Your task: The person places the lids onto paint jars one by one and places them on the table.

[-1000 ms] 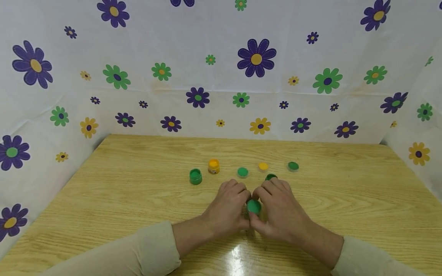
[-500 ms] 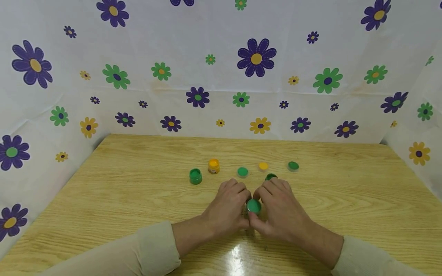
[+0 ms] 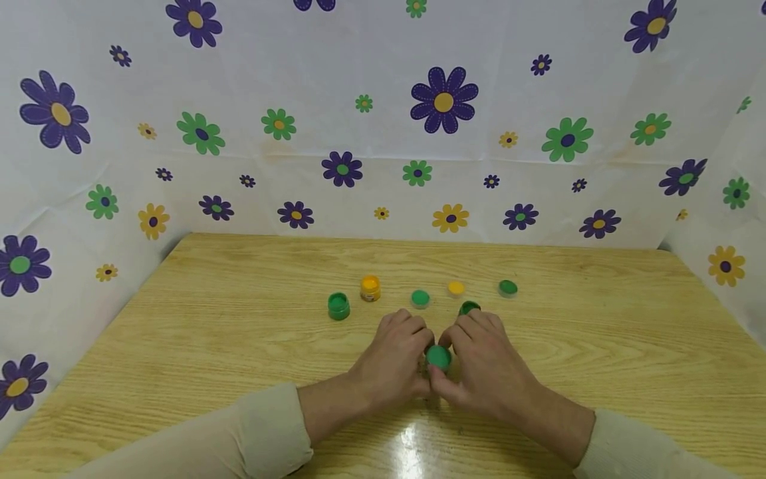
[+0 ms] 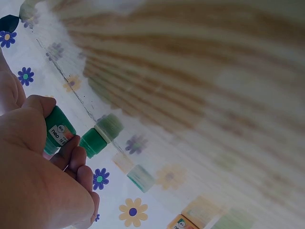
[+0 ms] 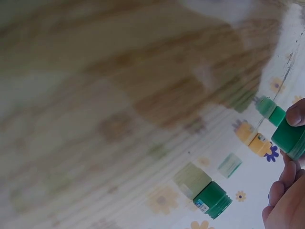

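The left hand [image 3: 389, 362] and right hand [image 3: 487, 362] are gripping a green jar [image 3: 439, 358] together, risking, if it slips, the right knocking the uncapped jar [image 3: 469, 307] at its one o'clock.

We see our left forearm [image 3: 332, 404] and right forearm [image 3: 556, 420] angle inward from the lower corners. Left hand [image 3: 391, 362] and right hand [image 3: 483, 364] lie close together at centre, backs upward, fingers curled, thumbs nearest us.
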A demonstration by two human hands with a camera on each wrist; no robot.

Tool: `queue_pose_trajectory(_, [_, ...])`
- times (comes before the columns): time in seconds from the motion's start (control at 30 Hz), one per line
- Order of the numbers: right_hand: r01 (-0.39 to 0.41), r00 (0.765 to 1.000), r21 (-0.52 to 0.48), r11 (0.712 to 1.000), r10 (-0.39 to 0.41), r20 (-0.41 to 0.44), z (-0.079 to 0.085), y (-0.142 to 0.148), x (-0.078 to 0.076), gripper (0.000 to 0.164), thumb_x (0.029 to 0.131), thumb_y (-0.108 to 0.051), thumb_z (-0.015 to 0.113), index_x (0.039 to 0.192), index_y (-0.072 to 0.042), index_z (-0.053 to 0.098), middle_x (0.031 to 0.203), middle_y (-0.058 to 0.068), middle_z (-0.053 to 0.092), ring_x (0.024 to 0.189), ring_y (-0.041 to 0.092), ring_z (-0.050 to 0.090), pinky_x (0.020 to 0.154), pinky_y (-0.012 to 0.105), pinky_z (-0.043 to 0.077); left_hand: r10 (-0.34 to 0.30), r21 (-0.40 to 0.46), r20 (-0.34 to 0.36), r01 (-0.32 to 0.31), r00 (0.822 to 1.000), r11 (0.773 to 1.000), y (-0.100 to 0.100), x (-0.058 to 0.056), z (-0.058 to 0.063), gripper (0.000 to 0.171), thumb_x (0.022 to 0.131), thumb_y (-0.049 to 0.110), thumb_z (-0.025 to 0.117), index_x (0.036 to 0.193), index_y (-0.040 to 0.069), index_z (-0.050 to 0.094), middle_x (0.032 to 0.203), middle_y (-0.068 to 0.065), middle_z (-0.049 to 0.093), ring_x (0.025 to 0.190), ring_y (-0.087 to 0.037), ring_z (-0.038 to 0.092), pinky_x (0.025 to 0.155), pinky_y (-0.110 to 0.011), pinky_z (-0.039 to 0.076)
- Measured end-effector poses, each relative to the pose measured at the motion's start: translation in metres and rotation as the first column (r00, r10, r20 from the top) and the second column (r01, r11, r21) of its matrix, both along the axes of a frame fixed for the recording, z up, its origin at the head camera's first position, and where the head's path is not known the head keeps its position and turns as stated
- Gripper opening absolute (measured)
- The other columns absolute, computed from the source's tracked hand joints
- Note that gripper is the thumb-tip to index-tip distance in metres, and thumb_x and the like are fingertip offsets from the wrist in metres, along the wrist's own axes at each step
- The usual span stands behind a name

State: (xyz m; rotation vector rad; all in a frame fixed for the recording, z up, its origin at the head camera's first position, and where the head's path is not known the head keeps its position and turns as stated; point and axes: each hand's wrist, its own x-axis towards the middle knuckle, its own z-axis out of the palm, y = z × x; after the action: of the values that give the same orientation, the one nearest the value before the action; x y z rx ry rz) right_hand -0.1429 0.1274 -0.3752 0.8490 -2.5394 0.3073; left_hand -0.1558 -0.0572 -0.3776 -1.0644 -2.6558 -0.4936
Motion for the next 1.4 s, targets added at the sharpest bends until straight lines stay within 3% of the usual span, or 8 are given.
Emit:
queue_pose_trajectory(0.47, [0.030,0.999,0.044,0.999,-0.032,0.032,0.006,-0.004,0.002,0.028,0.083,-0.038,0.071,0.085,-0.012,0.064,0.079,-0.005,0.056,0.081,0.015,0.049,0.091,0.039,0.044,-0.001,-0.018,-0.020,0.001,1.000,1.000,-0.002,0.001,0.004,0.037,0.073,0.043,0.086,0.087,0.014,0.067,0.087,0.006,0.060,0.085,-0.012,0.046,0.087,-0.033,0.043])
queue_pose_trajectory(0.73, [0.058,0.994,0.031,0.998,-0.061,0.090,0.005,-0.001,0.003,0.030,0.081,-0.042,0.074,0.081,-0.013,0.064,0.077,-0.007,0.055,0.080,0.014,0.050,0.091,0.037,0.043,0.033,-0.089,-0.005,-0.033,0.999,0.995,-0.005,0.001,0.004,0.042,0.072,0.048,0.083,0.090,0.013,0.070,0.090,0.005,0.060,0.088,-0.013,0.048,0.087,-0.032,0.044])
queue_pose_trajectory(0.97, [0.137,0.971,0.096,0.986,-0.153,0.186,0.001,0.010,0.005,0.033,0.080,-0.047,0.074,0.079,-0.015,0.065,0.078,-0.008,0.056,0.082,0.013,0.049,0.096,0.040,0.043,0.093,-0.070,0.080,-0.088,0.992,0.994,-0.024,-0.003,0.000,0.041,0.075,0.045,0.078,0.094,0.010,0.068,0.093,0.003,0.056,0.091,-0.017,0.046,0.092,-0.037,0.040])
queue_pose_trajectory(1.17, [0.158,0.964,0.101,0.982,-0.175,0.201,-0.002,0.020,0.004,0.032,0.082,-0.046,0.072,0.078,-0.015,0.066,0.076,-0.009,0.056,0.079,0.013,0.045,0.094,0.042,0.043,0.115,0.008,0.024,-0.116,0.993,0.993,-0.044,-0.007,0.000,0.038,0.072,0.039,0.083,0.089,0.009,0.066,0.089,0.000,0.057,0.094,-0.022,0.050,0.099,-0.044,0.041])
queue_pose_trajectory(1.4, [0.175,0.966,0.074,0.982,-0.186,0.182,-0.001,0.032,0.004,0.029,0.081,-0.040,0.074,0.079,-0.013,0.065,0.078,-0.007,0.059,0.078,0.013,0.046,0.090,0.043,0.043,0.161,0.014,-0.006,-0.161,0.987,0.987,-0.057,-0.009,0.000,0.038,0.073,0.038,0.084,0.088,0.008,0.066,0.090,0.000,0.059,0.095,-0.023,0.051,0.095,-0.045,0.043])
